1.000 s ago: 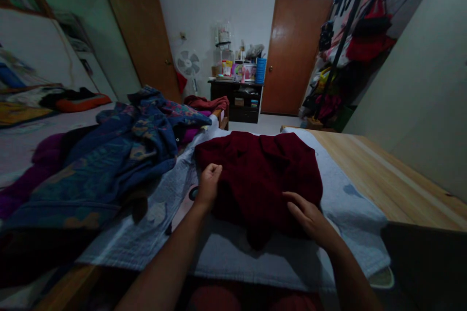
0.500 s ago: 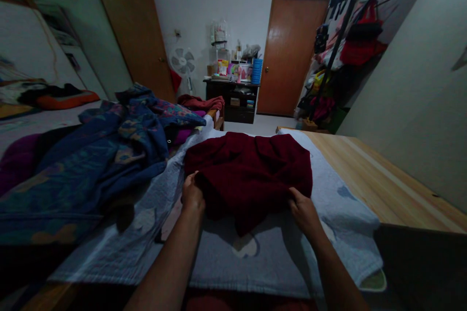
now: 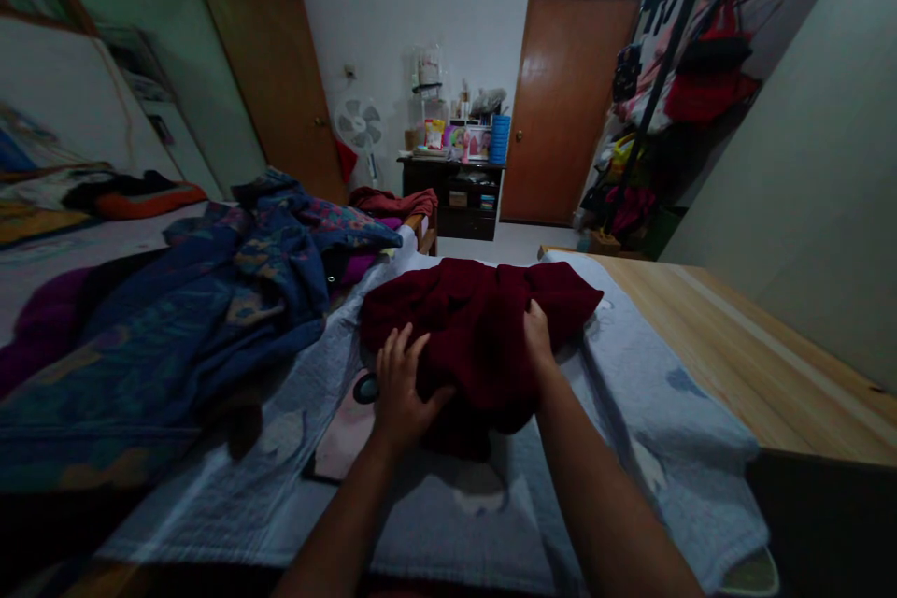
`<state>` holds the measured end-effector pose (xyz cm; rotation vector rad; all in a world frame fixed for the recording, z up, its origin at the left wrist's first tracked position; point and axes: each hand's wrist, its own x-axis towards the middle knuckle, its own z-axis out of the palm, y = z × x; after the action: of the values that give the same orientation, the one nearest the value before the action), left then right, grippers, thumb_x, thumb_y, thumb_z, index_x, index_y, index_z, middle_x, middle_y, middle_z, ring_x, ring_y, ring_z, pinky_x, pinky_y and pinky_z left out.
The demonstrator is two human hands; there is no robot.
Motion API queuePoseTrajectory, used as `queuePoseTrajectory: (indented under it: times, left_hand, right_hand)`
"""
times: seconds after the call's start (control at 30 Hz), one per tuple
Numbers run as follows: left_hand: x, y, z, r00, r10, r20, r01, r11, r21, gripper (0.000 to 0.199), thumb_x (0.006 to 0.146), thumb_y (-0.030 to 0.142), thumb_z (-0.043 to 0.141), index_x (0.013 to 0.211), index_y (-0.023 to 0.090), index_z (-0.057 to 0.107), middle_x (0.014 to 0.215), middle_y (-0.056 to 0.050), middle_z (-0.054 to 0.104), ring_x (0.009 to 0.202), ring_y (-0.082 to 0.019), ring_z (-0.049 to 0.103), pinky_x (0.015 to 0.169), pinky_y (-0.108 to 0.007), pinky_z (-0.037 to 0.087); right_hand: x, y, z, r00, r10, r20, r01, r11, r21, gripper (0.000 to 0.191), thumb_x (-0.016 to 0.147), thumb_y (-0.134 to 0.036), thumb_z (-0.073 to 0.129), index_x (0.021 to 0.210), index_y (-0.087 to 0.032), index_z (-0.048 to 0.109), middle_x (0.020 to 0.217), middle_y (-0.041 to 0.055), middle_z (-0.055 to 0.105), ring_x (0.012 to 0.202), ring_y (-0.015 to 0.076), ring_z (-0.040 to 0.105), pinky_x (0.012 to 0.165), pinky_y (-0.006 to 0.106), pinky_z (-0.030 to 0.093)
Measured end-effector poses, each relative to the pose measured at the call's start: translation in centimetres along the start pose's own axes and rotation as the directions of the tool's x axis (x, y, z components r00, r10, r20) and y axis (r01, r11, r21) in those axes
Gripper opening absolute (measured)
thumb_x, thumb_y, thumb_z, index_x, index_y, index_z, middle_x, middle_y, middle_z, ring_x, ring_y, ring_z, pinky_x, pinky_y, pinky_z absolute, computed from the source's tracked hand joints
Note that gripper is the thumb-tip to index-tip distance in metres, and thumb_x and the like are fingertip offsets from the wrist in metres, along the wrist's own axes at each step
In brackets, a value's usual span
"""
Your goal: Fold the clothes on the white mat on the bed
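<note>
A dark red garment (image 3: 476, 336) lies bunched on the pale blue cloth (image 3: 519, 505) in front of me; its exact kind is hidden by the folds. My left hand (image 3: 406, 388) rests against its near left part, fingers spread and thumb out. On the other side, my right hand (image 3: 538, 336) grips the garment, thumb up, with the remaining fingers hidden behind the cloth. A flat pale pink thing (image 3: 347, 439) with a dark round spot sticks out from under the garment beside my left hand.
A heap of blue patterned clothing (image 3: 231, 318) lies to the left. Along the right runs a light wooden board (image 3: 687, 327). Further back stand a fan (image 3: 360, 123), a black cabinet (image 3: 448, 215) and a closed door (image 3: 575, 103). Bags (image 3: 711, 93) hang at the right.
My right hand has moved left and inward, drawing the garment's right part with it. My left hand has let go of the edge and spread its fingers. More of the pink thing shows.
</note>
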<state>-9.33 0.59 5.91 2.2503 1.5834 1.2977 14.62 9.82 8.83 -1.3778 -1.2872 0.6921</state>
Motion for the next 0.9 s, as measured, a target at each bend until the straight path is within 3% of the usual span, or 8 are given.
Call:
queuePoseTrajectory:
  times: [0.07,0.17,0.33,0.43,0.53,0.63,0.73,0.9]
  left_hand:
    - [0.2,-0.6,0.1,0.979,-0.075,0.188,0.047,0.988,0.148,0.083,0.072,0.047,0.069,0.145,0.027,0.034,0.156,-0.013,0.026,0.144,-0.04,0.013,0.111,-0.065,0.014]
    - [1.0,-1.2,-0.1,0.903,-0.164,0.397,0.064,0.965,0.253,0.091,0.064,0.039,0.073,0.146,0.03,0.035,0.157,-0.011,0.028,0.143,-0.046,0.014,0.106,-0.071,0.016]
    - [3.4,-0.9,0.2,0.857,-0.066,0.511,-0.119,0.94,0.321,0.06,0.068,0.031,0.069,0.127,0.029,0.055,0.155,-0.009,0.033,0.144,-0.039,0.019,0.11,-0.07,-0.004]
    - [5.1,-0.3,1.2,0.832,-0.034,0.554,-0.147,0.948,0.28,0.077,0.074,0.022,0.06,0.146,0.021,0.033,0.161,-0.015,0.015,0.145,-0.029,0.024,0.116,-0.056,0.01]
    - [6.3,0.1,2.4,0.801,-0.052,0.596,-0.151,0.947,0.285,0.092,0.075,0.016,0.057,0.154,0.023,0.01,0.162,-0.015,0.005,0.147,-0.03,0.017,0.114,-0.059,0.012]
    - [7.0,0.2,3.4,0.765,0.002,0.644,-0.226,0.937,0.266,0.086,0.074,0.008,0.055,0.151,0.03,0.023,0.162,-0.009,0.015,0.148,-0.03,0.011,0.113,-0.062,0.007]
    - [7.3,-0.1,4.0,0.727,0.065,0.683,-0.224,0.963,0.147,0.069,0.08,0.016,0.054,0.145,0.029,0.034,0.156,-0.007,0.032,0.145,-0.026,0.024,0.113,-0.052,0.021]
    - [7.6,-0.6,4.2,0.718,0.1,0.689,-0.117,0.993,-0.022,0.041,0.081,0.042,0.06,0.12,0.028,0.057,0.12,-0.006,0.064,0.109,-0.024,0.06,0.088,-0.031,0.044]
  right_hand:
    - [-0.8,0.7,2.3,0.985,0.012,0.174,0.0,0.998,-0.069,0.039,0.078,-0.026,0.045,0.111,-0.013,0.06,0.112,0.0103,0.067,0.099,0.0197,0.06,0.089,0.029,0.046]
    - [-2.3,1.6,4.7,0.902,-0.02,0.431,0.091,0.985,-0.145,0.046,0.075,-0.016,0.044,0.118,-0.014,0.058,0.124,0.0103,0.063,0.11,0.019,0.058,0.101,0.03,0.041]
    - [-2.9,2.4,4.3,0.809,-0.06,0.585,0.179,0.973,-0.148,0.05,0.075,-0.011,0.044,0.124,-0.014,0.055,0.127,0.0106,0.061,0.113,0.0207,0.057,0.105,0.035,0.039]
    - [-2.7,2.4,3.3,0.758,-0.099,0.644,0.228,0.966,-0.121,0.051,0.077,-0.011,0.046,0.127,-0.018,0.055,0.128,0.0073,0.062,0.113,0.0201,0.057,0.105,0.035,0.04]
    - [-2.8,2.5,3.1,0.767,-0.028,0.641,0.313,0.888,-0.336,0.038,0.083,-0.017,0.051,0.12,-0.021,0.06,0.119,0.0063,0.065,0.106,0.0207,0.059,0.096,0.034,0.044]
    - [-3.3,2.7,3.3,0.813,0.073,0.577,0.331,0.758,-0.562,0.023,0.084,-0.023,0.056,0.105,-0.019,0.065,0.116,0.0103,0.064,0.106,0.0246,0.056,0.093,0.039,0.043]
    - [-3.9,2.9,3.5,0.831,0.087,0.55,0.325,0.726,-0.606,0.019,0.084,-0.025,0.057,0.099,-0.018,0.066,0.125,0.0141,0.057,0.112,0.028,0.051,0.094,0.043,0.041]
    - [-5.1,3.0,2.2,0.817,-0.038,0.576,0.272,0.906,-0.325,0.029,0.084,-0.021,0.055,0.112,-0.018,0.065,0.123,0.0102,0.061,0.113,0.0218,0.055,0.101,0.036,0.04]
